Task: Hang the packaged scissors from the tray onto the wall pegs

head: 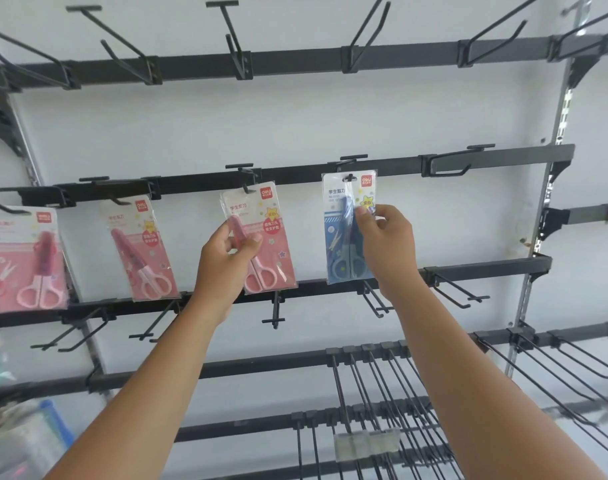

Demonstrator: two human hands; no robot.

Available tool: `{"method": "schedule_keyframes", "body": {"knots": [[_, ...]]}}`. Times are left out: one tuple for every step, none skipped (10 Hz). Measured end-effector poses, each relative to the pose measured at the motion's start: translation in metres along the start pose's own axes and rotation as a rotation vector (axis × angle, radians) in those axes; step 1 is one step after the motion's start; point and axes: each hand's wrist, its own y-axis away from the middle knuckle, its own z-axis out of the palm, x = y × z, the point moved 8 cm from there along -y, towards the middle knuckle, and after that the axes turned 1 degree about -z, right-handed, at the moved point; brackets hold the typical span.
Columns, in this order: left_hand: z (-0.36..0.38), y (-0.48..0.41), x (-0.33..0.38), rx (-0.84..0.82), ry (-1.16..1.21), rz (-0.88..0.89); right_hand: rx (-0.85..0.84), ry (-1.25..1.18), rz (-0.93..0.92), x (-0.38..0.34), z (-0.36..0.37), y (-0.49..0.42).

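My left hand (pixel 226 258) pinches a pink scissors pack (pixel 268 237) whose hang hole sits at a black peg (pixel 244 174) on the middle rail. My right hand (pixel 387 247) grips the right edge of a blue scissors pack (pixel 340 230), its hole at the neighbouring peg (pixel 351 164). Two more pink packs (pixel 141 251) (pixel 25 258) hang from pegs further left on the same rail. The tray is not in view.
Bare black pegs stick out from the top rail (pixel 295 58), from the right end of the middle rail (pixel 447 164) and from the lower rails (pixel 382 393). A chrome upright (pixel 537 220) stands at the right. Blurred goods lie at bottom left (pixel 22 441).
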Motion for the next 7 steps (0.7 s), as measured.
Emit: {"method": "schedule_keyframes", "body": {"knots": [[0.0, 0.001, 0.0, 0.013, -0.008, -0.012, 0.0, -0.004, 0.0, -0.003, -0.004, 0.0], [-0.002, 0.003, 0.001, 0.03, -0.013, -0.017, -0.01, 0.021, 0.018, -0.003, -0.008, 0.001], [-0.004, 0.004, 0.001, 0.05, -0.031, -0.025, -0.031, 0.024, 0.026, -0.004, -0.009, 0.001], [-0.003, 0.005, -0.001, 0.061, -0.065, -0.045, -0.063, 0.055, 0.036, 0.0, -0.005, 0.0], [-0.003, 0.007, 0.0, 0.061, -0.1, -0.073, -0.095, 0.095, 0.031, 0.001, -0.003, 0.003], [-0.002, 0.011, -0.006, 0.066, -0.128, -0.107, -0.108, 0.139, 0.0, 0.001, -0.006, 0.007], [-0.003, 0.02, -0.007, 0.087, -0.192, -0.096, -0.093, 0.197, -0.06, -0.004, -0.014, 0.019]]}}
